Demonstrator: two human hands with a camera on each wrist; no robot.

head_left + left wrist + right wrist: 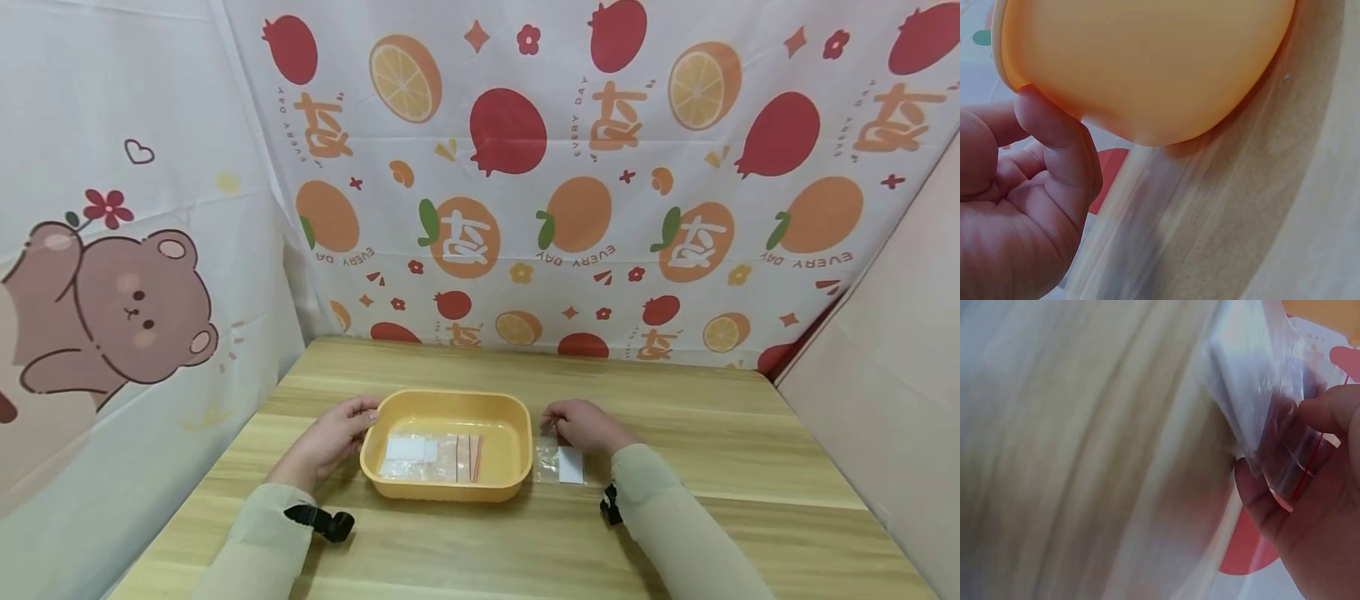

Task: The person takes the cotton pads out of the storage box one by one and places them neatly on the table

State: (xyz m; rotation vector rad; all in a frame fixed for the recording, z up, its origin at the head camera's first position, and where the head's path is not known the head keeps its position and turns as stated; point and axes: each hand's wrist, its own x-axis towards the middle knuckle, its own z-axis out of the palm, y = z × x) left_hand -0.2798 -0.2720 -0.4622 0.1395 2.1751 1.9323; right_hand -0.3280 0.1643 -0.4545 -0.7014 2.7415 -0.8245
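Note:
A yellow plastic basin stands on the wooden table, and zip bags with red seal lines and white paper lie inside it. At the basin's left end, my left hand holds the rim; in the left wrist view its curled fingers meet the edge. Just right of the basin, my right hand pinches a clear zip bag with a white card in it. The right wrist view shows this bag between thumb and fingers, its red seal line near the palm.
The wooden table reaches back to a fruit-print cloth. A white cloth with a bear print hangs on the left, and a pale wall borders the right. Black straps with small devices sit on both wrists.

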